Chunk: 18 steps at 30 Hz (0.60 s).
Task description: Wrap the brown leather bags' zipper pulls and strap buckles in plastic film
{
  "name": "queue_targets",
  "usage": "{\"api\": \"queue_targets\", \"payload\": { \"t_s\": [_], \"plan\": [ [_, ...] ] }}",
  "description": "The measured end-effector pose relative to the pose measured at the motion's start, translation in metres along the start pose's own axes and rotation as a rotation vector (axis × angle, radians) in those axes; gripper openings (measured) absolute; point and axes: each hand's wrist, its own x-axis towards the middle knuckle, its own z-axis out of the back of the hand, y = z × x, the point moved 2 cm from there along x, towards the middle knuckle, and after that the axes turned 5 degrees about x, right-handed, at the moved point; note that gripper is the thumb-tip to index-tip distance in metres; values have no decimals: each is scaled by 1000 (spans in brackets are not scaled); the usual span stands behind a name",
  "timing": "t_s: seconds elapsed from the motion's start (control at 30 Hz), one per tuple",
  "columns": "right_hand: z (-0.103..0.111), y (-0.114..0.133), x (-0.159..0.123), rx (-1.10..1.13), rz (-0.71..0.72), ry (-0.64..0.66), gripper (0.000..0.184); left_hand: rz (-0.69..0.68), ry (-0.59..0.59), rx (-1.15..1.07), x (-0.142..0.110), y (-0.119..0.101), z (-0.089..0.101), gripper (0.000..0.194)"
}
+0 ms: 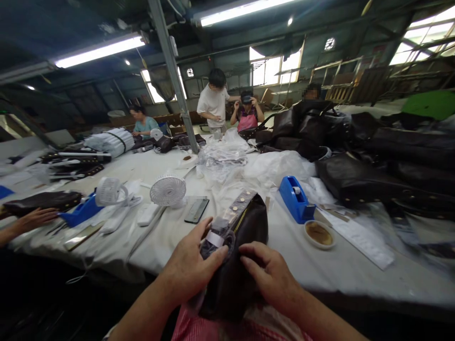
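White-draped worktable (289, 244), left hand (188, 260) in wide grip on dark, gold-studded bag (250, 225), right hand (273, 272) half-curled against it.

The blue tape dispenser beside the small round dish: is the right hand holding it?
No, the dispenser stands on the table, apart from the right hand, which is at the dark bag.

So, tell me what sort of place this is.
Probably a bag-making or bag-packing workshop: a dark zippered handbag is in hand, a pile of dark bags lies on the right, and a blue tape dispenser stands on the table.
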Motion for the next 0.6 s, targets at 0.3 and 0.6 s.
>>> {"api": "queue_targets", "payload": {
  "t_s": [0.3, 0.6],
  "plan": [
    [-4, 15, 10, -10, 135, 171, 35, -17, 91, -201, 11, 6, -4, 36],
    [1, -91, -33, 361, -546, -320, 82, 247, 24, -464, 3, 108, -3, 57]
  ]
}}
